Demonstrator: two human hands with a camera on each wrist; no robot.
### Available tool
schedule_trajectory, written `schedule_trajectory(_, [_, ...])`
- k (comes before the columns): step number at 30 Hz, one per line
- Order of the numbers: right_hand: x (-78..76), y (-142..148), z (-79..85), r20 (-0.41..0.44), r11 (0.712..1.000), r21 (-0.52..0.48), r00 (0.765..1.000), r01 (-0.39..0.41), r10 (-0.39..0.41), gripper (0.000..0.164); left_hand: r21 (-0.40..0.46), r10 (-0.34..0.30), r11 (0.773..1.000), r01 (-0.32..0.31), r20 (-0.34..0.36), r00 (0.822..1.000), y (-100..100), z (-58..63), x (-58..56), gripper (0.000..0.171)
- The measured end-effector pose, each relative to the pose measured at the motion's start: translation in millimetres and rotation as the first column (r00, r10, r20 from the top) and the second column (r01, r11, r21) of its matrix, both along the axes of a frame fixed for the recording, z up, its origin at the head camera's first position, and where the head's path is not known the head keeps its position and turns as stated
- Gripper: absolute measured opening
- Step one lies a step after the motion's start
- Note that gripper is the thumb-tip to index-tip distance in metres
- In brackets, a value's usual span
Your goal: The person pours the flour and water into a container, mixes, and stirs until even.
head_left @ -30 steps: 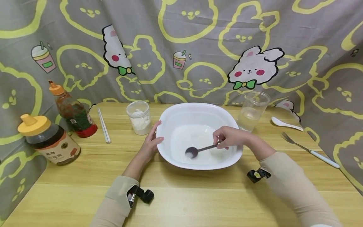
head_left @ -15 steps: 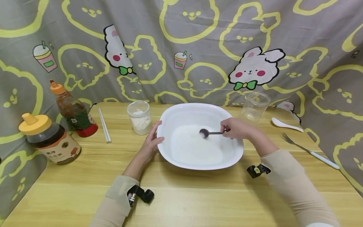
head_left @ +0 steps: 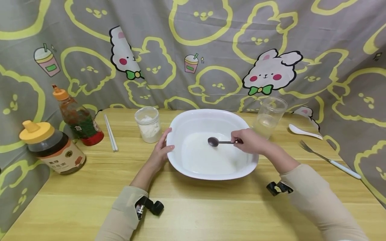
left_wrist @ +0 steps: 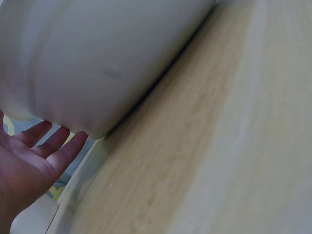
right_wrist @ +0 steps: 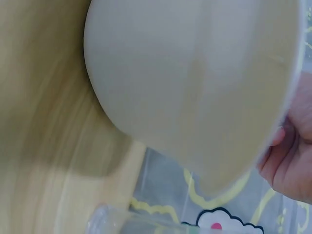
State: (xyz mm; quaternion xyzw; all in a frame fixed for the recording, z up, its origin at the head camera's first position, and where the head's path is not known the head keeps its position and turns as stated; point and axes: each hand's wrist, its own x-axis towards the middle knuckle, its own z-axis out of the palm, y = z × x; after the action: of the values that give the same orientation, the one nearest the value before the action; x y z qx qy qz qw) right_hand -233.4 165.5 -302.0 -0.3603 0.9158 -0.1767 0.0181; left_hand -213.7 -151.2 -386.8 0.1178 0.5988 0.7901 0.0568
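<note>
A white basin (head_left: 211, 115) with a milky white substance (head_left: 208, 160) in its bottom stands mid-table. My right hand (head_left: 248, 141) grips the handle of a small dark spoon (head_left: 213, 142), whose bowl is over the white substance. In the right wrist view, the right hand (right_wrist: 292, 156) shows beyond the basin's rim, and its wall (right_wrist: 161, 73) hides the spoon. My left hand (head_left: 159, 152) holds the basin's left edge, with thumb and forefinger at the rim. In the left wrist view, several fingertips of the left hand (left_wrist: 36, 161) press against the outer wall (left_wrist: 107, 58).
Left of the basin stand a jar of white powder (head_left: 149, 129), chopsticks (head_left: 111, 133), a red sauce bottle (head_left: 79, 120) and a yellow-capped honey bottle (head_left: 54, 150). On the right are a clear jar of liquid (head_left: 267, 117), a white spoon (head_left: 304, 132) and a fork (head_left: 330, 161).
My right hand has swept the dark spoon from the basin's front to its middle, back and rightward, then slightly left. The left hand and basin have stayed in place.
</note>
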Motion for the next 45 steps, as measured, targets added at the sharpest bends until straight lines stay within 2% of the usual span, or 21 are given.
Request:
schedule_trajectory(5, [3.2,13.1,6.6,-0.031,0.997,-0.017,0.997,0.07,-0.07,0.013,-0.003,0.009,1.0,-0.009,0.012,1.0,1.2,0.1,1.1,0.067])
schedule_trajectory(9, [6.4,22.6,12.9,-0.123,0.994,-0.047,0.987,0.096,-0.101,0.011,-0.002,0.014,1.0,-0.014,0.019,1.0,1.2,-0.6,1.3,0.067])
schedule_trajectory(13, [12.8,31.9,19.8,-0.216,0.988,-0.108,0.968,0.107,-0.128,0.009,-0.014,0.014,1.0,-0.014,0.021,1.0,0.4,-0.9,0.4,0.067])
schedule_trajectory(16, [19.5,39.2,24.3,-0.291,0.979,-0.174,0.945,0.103,-0.151,0.013,-0.021,0.016,1.0,-0.016,0.022,1.0,0.2,-0.8,-0.1,0.066])
schedule_trajectory(21, [31.9,51.7,28.7,-0.446,0.958,-0.276,0.873,0.073,-0.195,0.022,-0.029,0.011,1.0,-0.011,0.02,1.0,0.1,-0.6,-0.3,0.066])
schedule_trajectory(24, [38.3,59.4,30.2,-0.487,0.929,-0.369,0.847,0.024,-0.215,0.026,-0.032,0.012,0.999,-0.011,0.018,1.0,0.1,-0.5,-0.4,0.067])
schedule_trajectory(25, [40.6,62.1,30.7,-0.474,0.911,-0.412,0.851,0.011,-0.224,0.026,-0.033,0.013,0.999,-0.013,0.017,1.0,0.1,-0.6,-0.5,0.067])
schedule_trajectory(27, [45.8,67.9,31.0,-0.413,0.863,-0.506,0.88,-0.006,-0.236,0.027,-0.031,0.014,0.999,-0.014,0.015,1.0,0.1,-0.6,-0.6,0.067])
schedule_trajectory(30, [55.6,79.0,29.9,-0.245,0.768,-0.64,0.935,0.044,-0.257,0.024,-0.033,0.012,0.999,-0.011,0.014,1.0,0.0,-0.8,-0.8,0.067])
schedule_trajectory(32, [61.7,88.7,26.3,-0.1,0.683,-0.724,0.965,0.098,-0.244,0.02,-0.035,0.011,0.999,-0.011,0.013,1.0,-0.1,-0.8,-1.0,0.066])
schedule_trajectory(35, [68.0,106.1,16.5,0.083,0.538,-0.828,0.983,0.159,-0.163,0.017,-0.042,0.01,0.999,-0.01,0.013,1.0,-0.2,-1.0,-1.1,0.066])
schedule_trajectory(38, [70.4,125.0,1.9,0.195,0.389,-0.903,0.981,0.183,-0.009,0.018,-0.047,0.011,0.999,-0.01,0.012,1.0,-0.2,-1.0,-1.0,0.067])
schedule_trajectory(41, [69.9,143.6,-14.1,0.259,0.287,-0.935,0.954,0.209,0.149,0.022,-0.045,0.013,0.999,-0.012,0.011,1.0,-0.1,-0.9,-0.5,0.066])
schedule_trajectory(43, [69.3,155.3,-24.6,0.302,0.25,-0.937,0.925,0.244,0.231,0.026,-0.043,0.014,0.999,-0.013,0.01,1.0,0.0,-0.7,-0.2,0.066])
schedule_trajectory(45, [68.3,165.8,-35.0,0.339,0.234,-0.932,0.892,0.276,0.298,0.031,-0.043,0.012,0.999,-0.012,0.01,1.0,0.4,-0.5,0.0,0.065])
